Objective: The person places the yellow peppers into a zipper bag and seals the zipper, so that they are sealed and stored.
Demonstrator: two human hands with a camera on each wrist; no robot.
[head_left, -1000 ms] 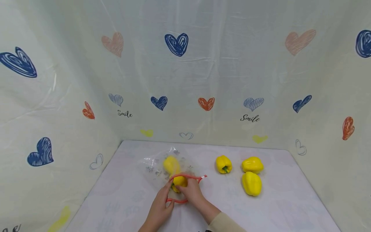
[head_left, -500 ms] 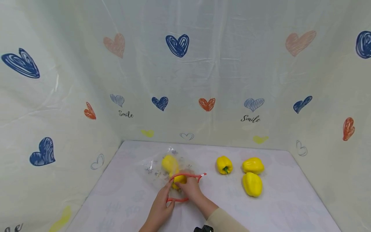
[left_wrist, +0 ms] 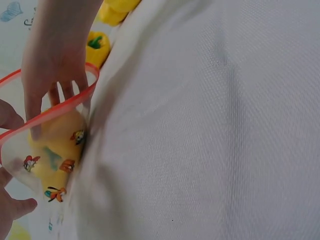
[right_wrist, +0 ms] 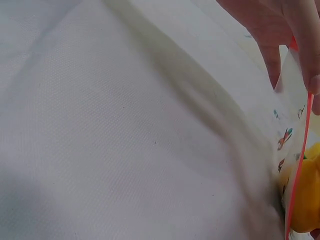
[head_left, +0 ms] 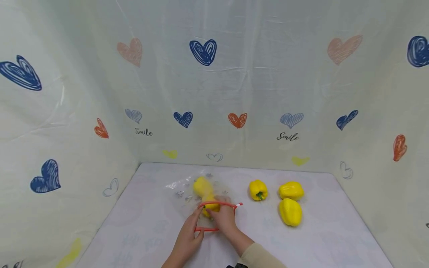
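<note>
A clear, printed plastic bag (head_left: pixel 181 188) with a red rim (head_left: pixel 209 229) lies on the table, its mouth facing the person. The left hand (head_left: pixel 187 236) holds the mouth at its left side, fingers by the upper rim and thumb by the lower. Reaching inside, the right hand (head_left: pixel 226 220) grips a yellow bell pepper (head_left: pixel 212 207) just within the mouth. A second yellow bell pepper (head_left: pixel 202 186) sits deeper in the bag, against the first. In the left wrist view, the right hand (left_wrist: pixel 55 62) has its fingers down past the rim; the plastic partly blurs the pepper (left_wrist: pixel 55 135).
Right of the bag, a yellow bell pepper (head_left: pixel 258 190) lies with its green stem toward the person. Farther right are two more, one pepper (head_left: pixel 291 190) behind the other pepper (head_left: pixel 291 212). A heart-printed sheet (head_left: pixel 214 89) hangs around the white table (head_left: pixel 140 219).
The right hand and the gripped pepper have moved slightly farther into the bag. The bag's mouth and the deeper pepper have shifted a little to the right. The left hand keeps its hold.
</note>
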